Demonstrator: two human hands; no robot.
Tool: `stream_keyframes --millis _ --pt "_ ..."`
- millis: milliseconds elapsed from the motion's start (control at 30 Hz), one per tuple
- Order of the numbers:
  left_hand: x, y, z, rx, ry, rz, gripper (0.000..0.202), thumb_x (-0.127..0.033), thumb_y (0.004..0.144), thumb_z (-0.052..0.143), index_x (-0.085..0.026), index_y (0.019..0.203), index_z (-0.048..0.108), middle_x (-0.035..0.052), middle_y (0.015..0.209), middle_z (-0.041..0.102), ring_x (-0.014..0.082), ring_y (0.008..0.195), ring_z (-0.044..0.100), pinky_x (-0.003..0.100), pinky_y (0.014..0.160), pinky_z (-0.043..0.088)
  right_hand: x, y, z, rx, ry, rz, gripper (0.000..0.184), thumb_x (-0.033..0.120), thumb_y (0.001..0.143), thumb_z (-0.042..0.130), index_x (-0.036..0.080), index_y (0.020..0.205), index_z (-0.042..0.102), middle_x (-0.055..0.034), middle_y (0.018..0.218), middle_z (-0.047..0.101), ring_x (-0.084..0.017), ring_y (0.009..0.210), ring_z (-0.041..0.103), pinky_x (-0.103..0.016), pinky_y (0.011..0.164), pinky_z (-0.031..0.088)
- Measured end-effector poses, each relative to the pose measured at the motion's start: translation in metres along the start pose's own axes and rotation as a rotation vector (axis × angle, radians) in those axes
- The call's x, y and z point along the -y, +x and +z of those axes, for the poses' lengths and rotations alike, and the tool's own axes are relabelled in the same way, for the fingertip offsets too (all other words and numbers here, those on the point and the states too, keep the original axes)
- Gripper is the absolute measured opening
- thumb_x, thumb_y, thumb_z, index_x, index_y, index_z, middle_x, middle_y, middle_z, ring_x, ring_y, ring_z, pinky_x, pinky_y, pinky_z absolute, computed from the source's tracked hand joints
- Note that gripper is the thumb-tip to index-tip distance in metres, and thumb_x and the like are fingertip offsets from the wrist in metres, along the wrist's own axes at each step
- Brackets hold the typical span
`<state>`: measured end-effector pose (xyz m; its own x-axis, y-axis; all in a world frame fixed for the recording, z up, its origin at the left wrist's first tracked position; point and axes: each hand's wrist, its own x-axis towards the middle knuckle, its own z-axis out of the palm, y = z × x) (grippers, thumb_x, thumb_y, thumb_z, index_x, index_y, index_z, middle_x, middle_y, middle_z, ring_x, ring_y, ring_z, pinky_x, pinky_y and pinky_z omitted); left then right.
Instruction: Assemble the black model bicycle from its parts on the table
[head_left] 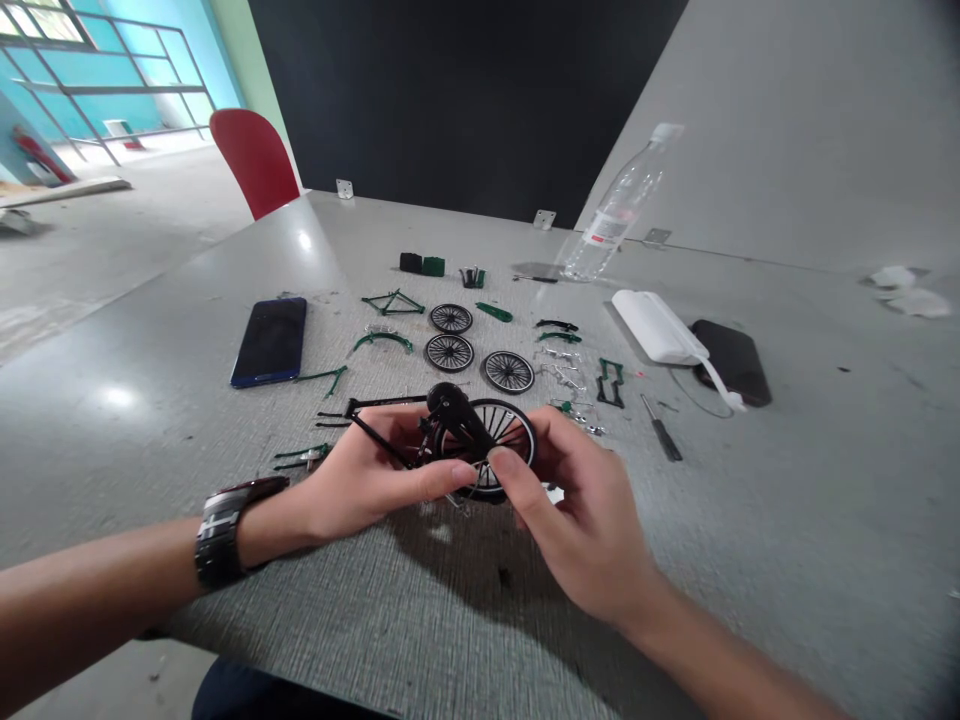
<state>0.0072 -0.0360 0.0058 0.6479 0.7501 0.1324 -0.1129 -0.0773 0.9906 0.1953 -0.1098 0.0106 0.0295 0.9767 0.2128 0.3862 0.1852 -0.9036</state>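
Note:
Above the near part of the table, both hands hold a black model bicycle frame (386,403) with a spoked wheel (527,440) and a dark chain cover (459,418) at its right end. My left hand (367,480) is closed round the frame from the left, its thumb against the lower edge of the wheel. My right hand (581,500) grips the wheel from the right, thumb pressed near the tip of the chain cover. The fingers behind the wheel are partly hidden. A watch (229,530) is on the left wrist.
Beyond the hands lie loose wheels (450,352), a green bicycle frame (394,303), green mudguards (382,340) and small silver parts (562,375). A phone (270,340) lies left. Rightward are a screwdriver (661,430), white power bank (656,328), black device (731,360) and plastic bottle (619,215).

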Motion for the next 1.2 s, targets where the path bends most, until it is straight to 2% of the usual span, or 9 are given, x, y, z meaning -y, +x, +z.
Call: stream_keyframes --millis 233,367,500,600,700,833,1000,1100,1200 --pt "0.001 -0.002 -0.001 -0.009 -0.029 0.035 0.018 -0.026 0.082 0.08 -0.017 0.096 0.077 0.003 0.084 0.077 0.0116 0.069 0.067 0.019 0.063 0.056 -0.004 -0.002 -0.001 0.042 0.018 -0.047 0.017 0.038 0.097 0.057 0.024 0.089 0.053 0.0077 0.061 0.048 -0.008 0.047 0.05 -0.02 0.041 0.038" --pt "0.003 -0.002 -0.002 -0.013 -0.01 0.03 0.019 -0.028 0.082 0.08 -0.016 0.096 0.077 0.0043 0.085 0.077 0.0136 0.069 0.068 0.022 0.064 0.058 -0.007 -0.002 -0.001 0.042 0.021 -0.077 0.017 0.038 0.101 0.05 0.023 0.092 0.053 0.0063 0.066 0.05 -0.007 0.046 0.052 -0.021 0.041 0.037" --pt "0.006 -0.003 -0.003 -0.017 0.005 0.036 0.02 -0.031 0.081 0.08 -0.016 0.093 0.077 0.0045 0.084 0.077 0.0152 0.07 0.069 0.024 0.065 0.059 -0.005 -0.001 -0.001 0.044 -0.034 -0.114 0.014 0.033 0.1 0.052 0.024 0.089 0.051 0.0076 0.06 0.048 -0.008 0.045 0.05 -0.021 0.04 0.036" --pt "0.005 -0.003 -0.004 -0.011 0.018 0.07 0.021 -0.029 0.079 0.081 -0.015 0.094 0.076 0.0063 0.088 0.078 0.0172 0.076 0.071 0.026 0.07 0.059 -0.002 -0.001 -0.002 0.031 -0.133 -0.19 0.01 0.029 0.099 0.053 0.024 0.091 0.052 0.0085 0.058 0.049 -0.007 0.044 0.049 -0.021 0.042 0.037" --pt "0.0 -0.002 -0.006 -0.008 0.093 0.125 0.024 -0.026 0.072 0.087 -0.014 0.088 0.073 0.0048 0.081 0.076 0.0156 0.072 0.068 0.023 0.065 0.057 -0.001 -0.001 -0.003 0.004 -0.273 -0.318 0.003 0.026 0.099 0.053 0.024 0.097 0.053 0.0087 0.059 0.052 -0.007 0.045 0.05 -0.02 0.045 0.038" --pt "-0.005 0.0 -0.009 -0.058 0.213 0.234 0.033 -0.025 0.063 0.092 -0.013 0.082 0.067 0.002 0.072 0.069 0.0132 0.064 0.062 0.023 0.058 0.053 -0.001 0.001 -0.003 -0.007 -0.403 -0.446 0.003 0.023 0.099 0.052 0.023 0.102 0.054 0.0083 0.061 0.056 -0.006 0.045 0.05 -0.02 0.046 0.038" --pt "-0.001 -0.001 -0.014 -0.081 0.305 0.406 0.035 -0.024 0.064 0.092 -0.016 0.086 0.066 0.0032 0.078 0.07 0.0153 0.068 0.065 0.026 0.061 0.053 -0.002 0.002 -0.006 -0.039 -0.517 -0.528 0.009 0.02 0.099 0.052 0.024 0.107 0.057 0.0043 0.079 0.071 -0.007 0.057 0.062 -0.02 0.052 0.042" --pt "0.0 0.0 -0.019 -0.058 0.38 0.567 0.024 -0.026 0.077 0.084 -0.018 0.093 0.068 0.0047 0.083 0.072 0.0181 0.076 0.068 0.031 0.07 0.055 -0.003 0.002 -0.009 -0.03 -0.536 -0.539 0.02 0.015 0.099 0.05 0.025 0.113 0.058 0.0019 0.099 0.077 -0.009 0.082 0.073 -0.019 0.061 0.048" --pt "-0.002 0.002 -0.023 -0.012 0.507 0.783 0.019 -0.034 0.094 0.066 -0.016 0.097 0.069 0.0096 0.088 0.075 0.0209 0.08 0.071 0.037 0.074 0.056 -0.006 0.002 -0.011 -0.022 -0.527 -0.543 0.024 0.012 0.099 0.049 0.026 0.116 0.06 -0.0011 0.118 0.075 -0.009 0.102 0.072 -0.017 0.065 0.05"
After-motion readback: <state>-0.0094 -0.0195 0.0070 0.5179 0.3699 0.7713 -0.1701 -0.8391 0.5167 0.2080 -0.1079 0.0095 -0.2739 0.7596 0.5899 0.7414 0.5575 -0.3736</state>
